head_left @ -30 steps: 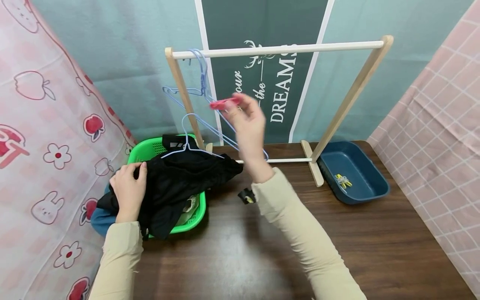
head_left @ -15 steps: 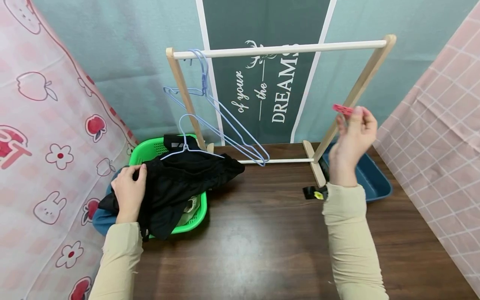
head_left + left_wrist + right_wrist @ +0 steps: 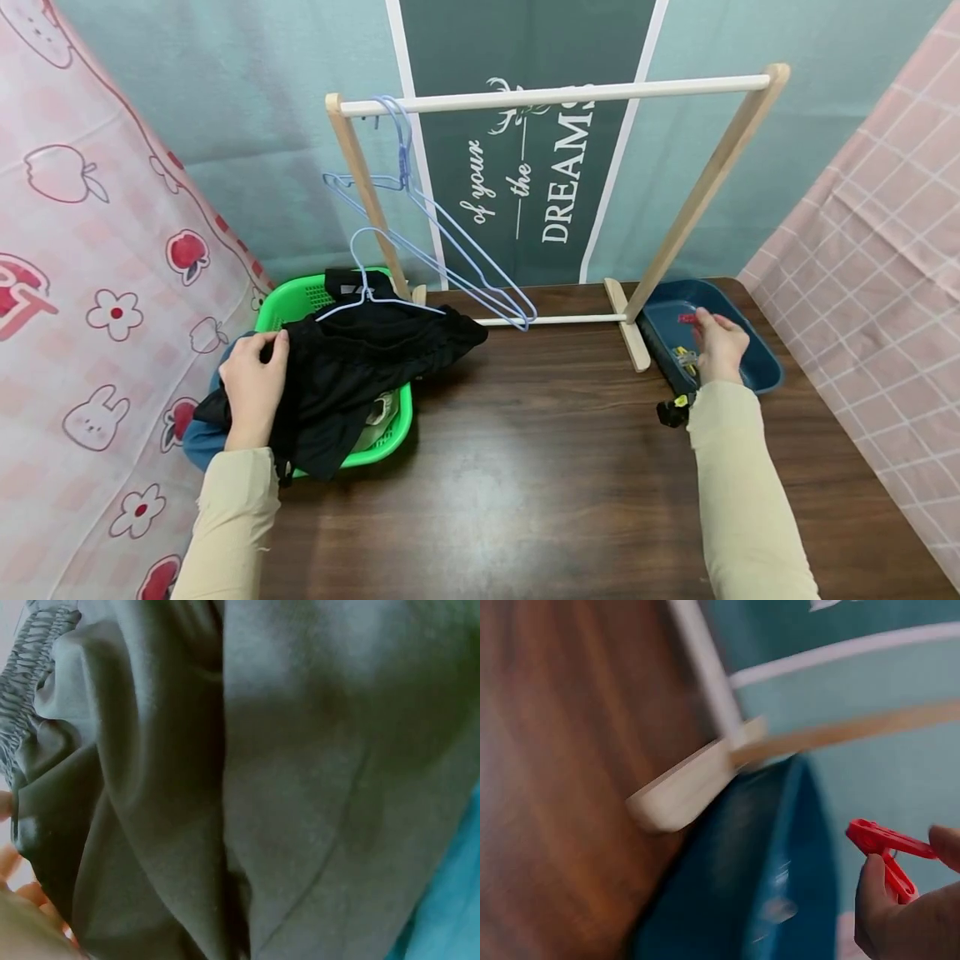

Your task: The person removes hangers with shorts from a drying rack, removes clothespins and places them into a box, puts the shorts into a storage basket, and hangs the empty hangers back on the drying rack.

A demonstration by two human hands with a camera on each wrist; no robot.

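Over the green basket (image 3: 406, 417) in the head view, my left hand (image 3: 253, 379) pinches the edge of a black garment (image 3: 345, 392). The left wrist view shows its gathered elastic waistband (image 3: 28, 671), with the fingers (image 3: 34, 896) at the left edge. A light blue hanger (image 3: 366, 294) sits at the garment's top, its hook sticking up and its lower part hidden in the cloth. My right hand (image 3: 722, 346) is over the dark blue bin (image 3: 761, 360), pinching a red clothespin (image 3: 885, 841) between thumb and fingers. Several yellow and clear clothespins (image 3: 684, 358) lie in the bin.
A wood-and-white rack (image 3: 555, 97) stands at the back, with light blue hangers (image 3: 405, 158) on its bar at the left end. Its right foot (image 3: 636, 342) is beside the bin. Blue cloth (image 3: 201, 442) and light cloth (image 3: 375, 421) show under the black garment.
My right hand has carried the red clothespin from near the hangers rightward, then down over the blue bin. My left hand stays at the black garment.
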